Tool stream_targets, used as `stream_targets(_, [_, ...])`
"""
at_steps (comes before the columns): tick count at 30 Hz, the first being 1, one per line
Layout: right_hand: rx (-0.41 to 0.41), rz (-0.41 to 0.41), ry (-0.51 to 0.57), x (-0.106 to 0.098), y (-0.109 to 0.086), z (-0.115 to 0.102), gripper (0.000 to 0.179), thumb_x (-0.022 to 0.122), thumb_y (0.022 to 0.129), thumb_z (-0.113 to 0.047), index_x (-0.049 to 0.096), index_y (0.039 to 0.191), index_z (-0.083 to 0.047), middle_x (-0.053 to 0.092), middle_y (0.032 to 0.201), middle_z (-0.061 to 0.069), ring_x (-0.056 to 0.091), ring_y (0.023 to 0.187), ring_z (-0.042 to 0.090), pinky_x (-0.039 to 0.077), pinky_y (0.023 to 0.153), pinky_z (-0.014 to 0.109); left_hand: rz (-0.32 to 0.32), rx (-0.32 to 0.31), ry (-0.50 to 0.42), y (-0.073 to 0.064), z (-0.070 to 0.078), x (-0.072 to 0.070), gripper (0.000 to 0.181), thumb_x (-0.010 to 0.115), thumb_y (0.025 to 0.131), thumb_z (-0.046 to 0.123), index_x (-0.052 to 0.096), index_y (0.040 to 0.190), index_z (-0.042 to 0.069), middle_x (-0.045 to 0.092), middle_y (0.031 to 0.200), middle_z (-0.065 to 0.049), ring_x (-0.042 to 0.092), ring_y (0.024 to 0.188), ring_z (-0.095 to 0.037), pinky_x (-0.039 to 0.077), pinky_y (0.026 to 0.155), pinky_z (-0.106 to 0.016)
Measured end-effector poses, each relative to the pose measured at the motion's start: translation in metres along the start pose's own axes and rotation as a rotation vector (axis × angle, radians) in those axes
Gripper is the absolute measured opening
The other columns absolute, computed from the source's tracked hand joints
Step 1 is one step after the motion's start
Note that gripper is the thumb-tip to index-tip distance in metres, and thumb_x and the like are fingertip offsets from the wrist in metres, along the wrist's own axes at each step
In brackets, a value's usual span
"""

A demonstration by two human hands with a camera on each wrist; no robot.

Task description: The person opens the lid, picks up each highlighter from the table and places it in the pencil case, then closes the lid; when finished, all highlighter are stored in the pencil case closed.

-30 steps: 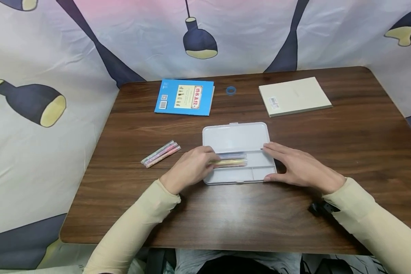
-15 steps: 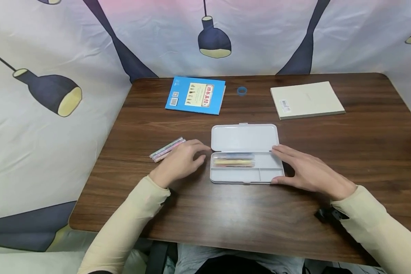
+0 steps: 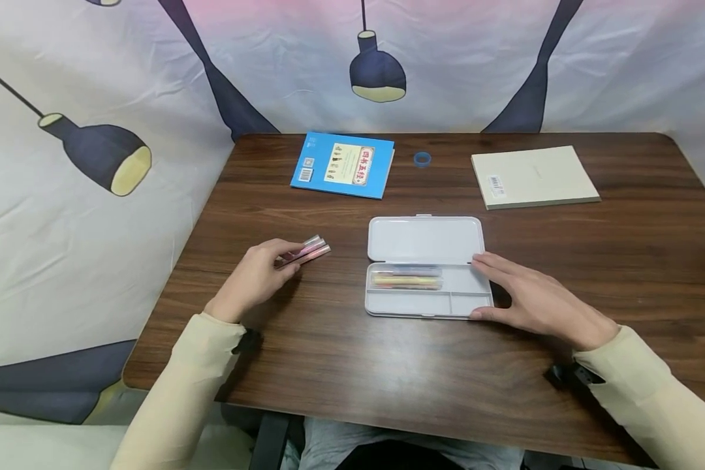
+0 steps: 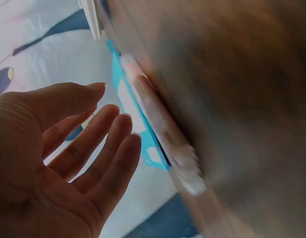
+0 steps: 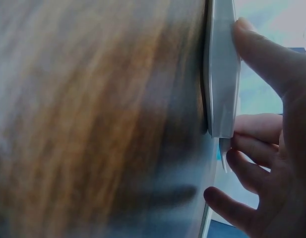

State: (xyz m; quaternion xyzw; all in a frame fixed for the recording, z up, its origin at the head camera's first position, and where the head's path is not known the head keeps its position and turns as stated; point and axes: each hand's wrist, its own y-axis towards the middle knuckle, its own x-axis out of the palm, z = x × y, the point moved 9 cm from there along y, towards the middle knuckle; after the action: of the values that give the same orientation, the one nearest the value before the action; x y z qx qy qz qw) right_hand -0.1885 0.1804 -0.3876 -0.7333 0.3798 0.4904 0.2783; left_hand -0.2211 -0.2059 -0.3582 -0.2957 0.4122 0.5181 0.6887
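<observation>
My left hand point(image 3: 249, 279) is over a small bundle of slim, clear-bodied pens point(image 3: 319, 249) on the table. In the left wrist view, the pens point(image 4: 165, 131) lie beyond its fingertips point(image 4: 124, 119), and the thumb stands apart from the relaxed fingers. A white pencil case point(image 3: 425, 238) lies open, lid folded back, with several coloured pens point(image 3: 407, 279) in its long rear compartment. My right hand point(image 3: 531, 300) holds the right end of the case, thumb at the front corner and fingers by the hinge. In the right wrist view, the thumb touches the case's side wall point(image 5: 223, 69).
Behind the case lie a blue book point(image 3: 343, 166), a blue ring resembling a tape roll point(image 3: 422, 159), and a pale book point(image 3: 534, 176). They sit towards the back edge of the brown wooden table point(image 3: 352, 385). A printed cloth point(image 3: 305, 72) hangs behind it.
My left hand has let go of the pens in the case and moved left to the other bundle. The right hand stays at the case. The head view has shifted slightly.
</observation>
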Motion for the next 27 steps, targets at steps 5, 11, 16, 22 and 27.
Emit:
stream_targets(5, [0.009,-0.005,0.0,0.0,0.0,0.002,0.094,0.063,0.083,-0.071,0.042,0.153,-0.012,0.037,0.158,0.01,0.043,0.139,0.034,0.043,0.102,0.055,-0.008,-0.032,-0.017,-0.008,-0.012,0.0,0.036,0.068,0.093,0.008,0.066,0.129,0.005,0.065,0.127,-0.015,0.063,0.109,-0.029,0.052,0.09,-0.048])
stream_targets(11, [-0.005,-0.002,-0.007,0.001,0.0,0.001,0.094,0.063,0.083,-0.071,0.042,0.152,-0.01,0.037,0.158,0.011,0.043,0.139,0.034,0.043,0.101,0.055,-0.009,-0.054,-0.009,-0.013,-0.02,0.0,0.035,0.068,0.093,0.006,0.067,0.128,0.004,0.065,0.126,-0.016,0.063,0.107,-0.029,0.053,0.087,-0.047])
stream_targets(16, [-0.054,-0.004,-0.011,-0.001,0.013,-0.009,0.093,0.064,0.084,-0.07,0.043,0.152,-0.01,0.038,0.158,0.011,0.043,0.139,0.034,0.044,0.101,0.055,0.008,-0.095,-0.008,-0.029,-0.03,-0.011,0.033,0.068,0.093,0.005,0.068,0.126,0.003,0.066,0.123,-0.016,0.065,0.102,-0.028,0.054,0.084,-0.045])
stream_targets(22, [-0.09,-0.002,-0.017,-0.002,0.019,-0.018,0.092,0.065,0.084,-0.068,0.042,0.152,-0.011,0.039,0.157,0.012,0.045,0.137,0.035,0.044,0.099,0.056,0.03,-0.096,0.01,-0.04,-0.034,-0.019,0.032,0.07,0.091,0.003,0.07,0.123,0.004,0.068,0.119,-0.014,0.066,0.098,-0.025,0.055,0.081,-0.042])
stream_targets(27, [-0.022,-0.02,-0.001,0.0,-0.006,-0.007,0.092,0.067,0.085,-0.065,0.039,0.154,-0.012,0.037,0.158,0.013,0.045,0.136,0.039,0.043,0.096,0.057,-0.011,-0.036,0.054,-0.022,-0.019,-0.004,0.03,0.072,0.089,0.004,0.072,0.119,0.005,0.071,0.114,-0.011,0.066,0.1,-0.024,0.053,0.087,-0.042])
